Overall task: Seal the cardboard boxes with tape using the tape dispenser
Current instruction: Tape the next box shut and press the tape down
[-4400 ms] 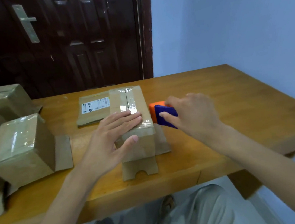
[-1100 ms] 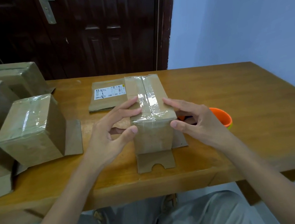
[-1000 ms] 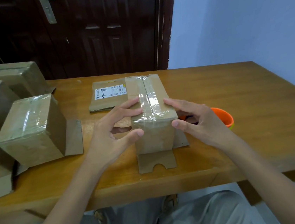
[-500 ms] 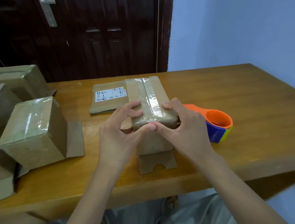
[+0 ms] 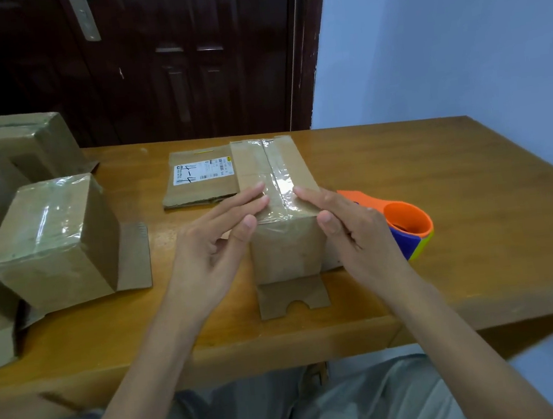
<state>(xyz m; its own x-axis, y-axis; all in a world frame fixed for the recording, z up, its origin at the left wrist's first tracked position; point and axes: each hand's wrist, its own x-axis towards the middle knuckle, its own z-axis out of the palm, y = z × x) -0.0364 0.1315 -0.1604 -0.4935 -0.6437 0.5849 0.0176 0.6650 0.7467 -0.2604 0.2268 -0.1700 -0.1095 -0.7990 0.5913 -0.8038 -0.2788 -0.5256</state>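
Observation:
A small brown cardboard box [image 5: 287, 242] stands in the middle of the wooden table [image 5: 472, 187], with clear tape running along its top seam and down its near face. My left hand [image 5: 210, 247] lies against the box's left top edge, fingers straight, pressing the tape. On the right top edge my right hand [image 5: 353, 231] presses with straight fingers too. The orange and blue tape dispenser [image 5: 404, 225] lies on the table just right of my right hand, untouched.
Several taped cardboard boxes [image 5: 51, 242] are stacked at the table's left. A flattened carton with a white label [image 5: 200, 176] lies behind the box on its left. A dark door [image 5: 182, 58] stands behind the table, and a pale blue wall to the right.
My right hand put the dispenser down on the table. Both hands then smoothed the tape over the box's near top edge; the thumbs met there and have now spread apart.

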